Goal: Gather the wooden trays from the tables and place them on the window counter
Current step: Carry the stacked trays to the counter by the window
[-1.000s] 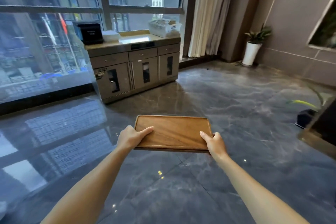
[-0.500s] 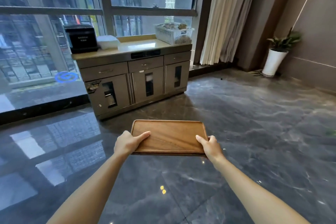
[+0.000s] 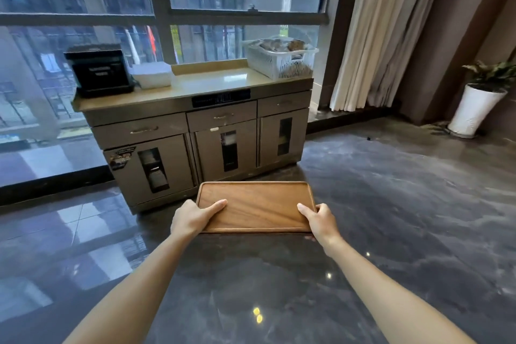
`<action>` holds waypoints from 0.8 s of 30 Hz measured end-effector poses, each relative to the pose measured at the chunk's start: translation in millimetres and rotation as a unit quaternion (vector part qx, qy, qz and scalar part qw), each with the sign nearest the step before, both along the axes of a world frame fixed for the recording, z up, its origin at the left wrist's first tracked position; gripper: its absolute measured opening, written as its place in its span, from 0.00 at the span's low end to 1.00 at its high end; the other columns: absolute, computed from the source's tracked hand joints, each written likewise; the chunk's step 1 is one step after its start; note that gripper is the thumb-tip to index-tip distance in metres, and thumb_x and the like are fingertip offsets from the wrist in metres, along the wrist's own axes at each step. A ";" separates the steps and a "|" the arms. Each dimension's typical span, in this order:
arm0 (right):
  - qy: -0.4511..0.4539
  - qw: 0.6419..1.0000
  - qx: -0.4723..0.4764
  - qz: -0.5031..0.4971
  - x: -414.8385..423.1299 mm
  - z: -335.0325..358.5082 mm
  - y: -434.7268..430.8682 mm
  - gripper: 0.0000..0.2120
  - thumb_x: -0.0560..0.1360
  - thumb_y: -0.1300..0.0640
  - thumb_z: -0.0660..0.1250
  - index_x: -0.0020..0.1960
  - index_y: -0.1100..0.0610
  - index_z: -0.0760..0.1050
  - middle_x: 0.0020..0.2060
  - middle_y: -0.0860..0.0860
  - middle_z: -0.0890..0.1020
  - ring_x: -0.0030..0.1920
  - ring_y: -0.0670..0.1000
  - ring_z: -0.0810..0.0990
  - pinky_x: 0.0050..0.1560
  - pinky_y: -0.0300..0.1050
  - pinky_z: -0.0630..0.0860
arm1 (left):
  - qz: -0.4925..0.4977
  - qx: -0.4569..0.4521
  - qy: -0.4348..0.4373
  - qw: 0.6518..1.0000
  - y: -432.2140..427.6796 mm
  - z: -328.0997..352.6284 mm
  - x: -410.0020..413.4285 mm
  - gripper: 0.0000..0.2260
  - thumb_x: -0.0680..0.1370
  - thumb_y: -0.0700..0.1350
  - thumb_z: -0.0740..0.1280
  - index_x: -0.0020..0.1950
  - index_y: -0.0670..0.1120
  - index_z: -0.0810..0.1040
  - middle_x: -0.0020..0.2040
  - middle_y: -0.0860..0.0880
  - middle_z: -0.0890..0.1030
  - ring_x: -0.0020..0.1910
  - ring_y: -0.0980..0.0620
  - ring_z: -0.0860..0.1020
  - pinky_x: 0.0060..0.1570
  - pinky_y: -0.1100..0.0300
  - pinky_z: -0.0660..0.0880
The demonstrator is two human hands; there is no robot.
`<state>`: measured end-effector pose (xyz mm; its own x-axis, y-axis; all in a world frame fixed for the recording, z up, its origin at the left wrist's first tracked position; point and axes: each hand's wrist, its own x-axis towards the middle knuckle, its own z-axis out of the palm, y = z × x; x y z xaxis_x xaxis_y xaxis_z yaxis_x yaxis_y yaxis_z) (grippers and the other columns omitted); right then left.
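I hold a flat rectangular wooden tray (image 3: 257, 205) level in front of me, above the dark marble floor. My left hand (image 3: 192, 216) grips its near left corner with the thumb on top. My right hand (image 3: 318, 219) grips the near right corner the same way. The tray is empty. Ahead stands the window counter (image 3: 212, 84), a beige-topped cabinet with drawers and glass-fronted doors under the large window. The tray's far edge lines up with the cabinet's base in the view, still apart from it.
On the counter sit a black box-like appliance (image 3: 99, 70) at the left, a white container (image 3: 152, 74) beside it and a white basket (image 3: 280, 57) with items at the right. A curtain (image 3: 371, 36) hangs right of the counter. A potted plant (image 3: 479, 103) stands far right.
The counter has grown larger and shifted toward the centre of view as I walk nearer. Both hands keep the same grip on the tray.
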<state>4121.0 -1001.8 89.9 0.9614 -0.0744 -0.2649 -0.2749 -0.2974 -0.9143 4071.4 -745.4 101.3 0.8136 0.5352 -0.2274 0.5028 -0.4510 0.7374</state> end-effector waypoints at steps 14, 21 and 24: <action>-0.009 0.995 -0.031 0.097 360.1 8.4 26.8 0.23 0.76 0.47 0.63 0.63 0.63 0.66 0.52 0.55 0.73 0.48 0.54 0.76 0.24 0.37 0.72 | 0.082 0.007 0.007 0.997 13.2 11.8 319.4 0.30 0.67 0.65 0.68 0.50 0.39 0.75 0.55 0.40 0.80 0.56 0.40 0.77 0.46 0.55 0.69; 0.005 0.990 -0.041 0.137 546.6 1.0 109.3 0.20 0.76 0.49 0.63 0.59 0.63 0.67 0.53 0.57 0.75 0.37 0.46 0.73 0.25 0.37 0.70 | 0.118 -0.001 0.033 0.993 84.1 -0.7 488.8 0.32 0.68 0.66 0.67 0.52 0.38 0.74 0.57 0.40 0.79 0.57 0.40 0.76 0.54 0.52 0.73; -0.007 0.985 -0.044 0.169 624.2 18.1 149.5 0.23 0.76 0.48 0.62 0.63 0.64 0.66 0.51 0.54 0.74 0.39 0.48 0.74 0.23 0.36 0.70 | 0.142 0.006 0.030 0.989 120.1 13.8 557.6 0.32 0.68 0.66 0.67 0.54 0.37 0.74 0.58 0.39 0.79 0.58 0.39 0.76 0.53 0.52 0.72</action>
<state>4745.2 -852.4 108.0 0.9390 0.2277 -0.2578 -0.1344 -0.4471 -0.8844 4629.0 -625.3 115.1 0.6148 0.7434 -0.2635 0.6539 -0.2936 0.6973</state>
